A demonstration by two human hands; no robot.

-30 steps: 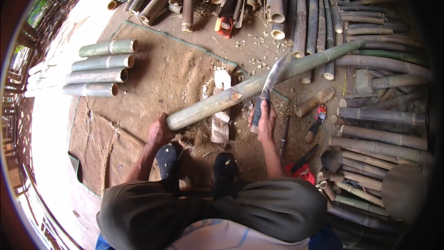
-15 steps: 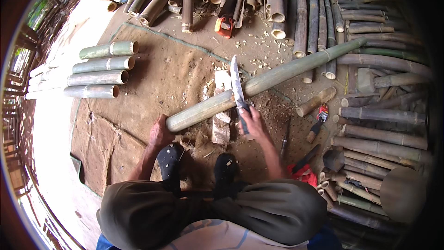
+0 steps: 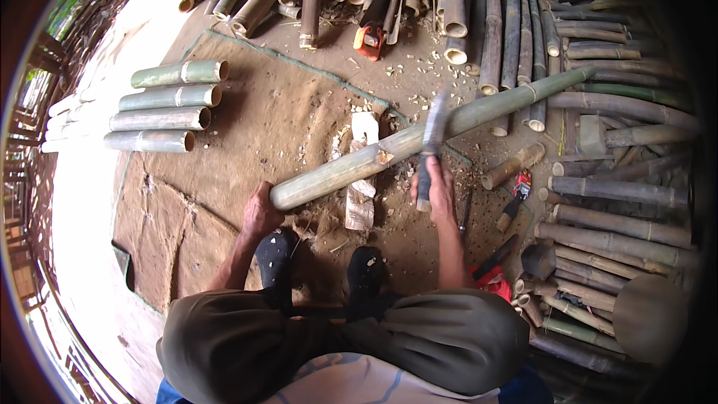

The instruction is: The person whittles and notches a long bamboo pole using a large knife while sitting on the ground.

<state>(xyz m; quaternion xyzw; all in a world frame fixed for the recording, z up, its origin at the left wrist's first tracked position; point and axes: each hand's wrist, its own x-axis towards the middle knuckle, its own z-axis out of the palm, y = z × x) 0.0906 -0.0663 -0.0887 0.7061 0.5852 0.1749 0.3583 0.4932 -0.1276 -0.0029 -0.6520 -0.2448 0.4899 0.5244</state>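
Note:
A long green bamboo pole [image 3: 329,173] slants from near my feet up to the far right, resting across a pale wooden block [image 3: 360,206]. My left hand [image 3: 262,209] is wrapped round the pole's near end. In my right hand [image 3: 441,193] is a knife [image 3: 431,142] with a dark handle. Its blade is blurred by motion and overlaps the pole in view; whether it touches cannot be told. On the pole above the block, a small pale cut mark [image 3: 384,157] shows, left of the blade.
Four-sided brown matting [image 3: 247,120] bears wood chips. Several cut bamboo lengths [image 3: 168,97] lie at the left. Bamboo piles [image 3: 490,37] stand at the back and right [image 3: 621,188]. An orange-handled saw [image 3: 369,42] leans there. A short bamboo piece [image 3: 514,165] and another tool [image 3: 513,206] lie right.
My right hand has moved right with the knife, away from the block, uncovering the pale cut mark. My left hand keeps its hold on the pole's end.

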